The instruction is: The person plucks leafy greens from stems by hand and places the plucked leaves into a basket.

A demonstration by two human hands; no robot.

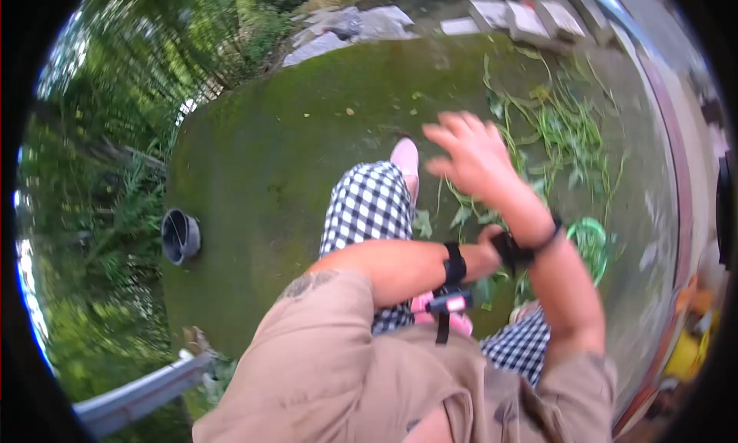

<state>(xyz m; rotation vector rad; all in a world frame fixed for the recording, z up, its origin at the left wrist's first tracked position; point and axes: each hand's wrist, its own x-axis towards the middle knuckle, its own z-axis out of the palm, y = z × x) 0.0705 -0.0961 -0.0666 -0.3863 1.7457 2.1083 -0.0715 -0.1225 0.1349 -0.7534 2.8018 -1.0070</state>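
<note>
My right hand (469, 152) is raised over the ground with its fingers spread and holds nothing. A black band (513, 252) with a dark piece on it goes round my right wrist. Bent across my body, my left arm brings my left hand (486, 251) to this band, and its curled fingers are closed on it, partly hidden and blurred. Another black strap (454, 265) circles my left wrist. Cut green vines (565, 128) lie on the mossy ground beyond my hands. Beside my right forearm is a bright green basket (588, 247), partly covered by the arm.
A dark bucket (181, 237) stands on the mossy ground (254, 182) at the left. Pale blocks (530, 19) line the far edge. A grey rail (142, 393) is at the lower left. Yellow and orange items (688, 351) lie at the right. Checked trousers and pink shoes show below me.
</note>
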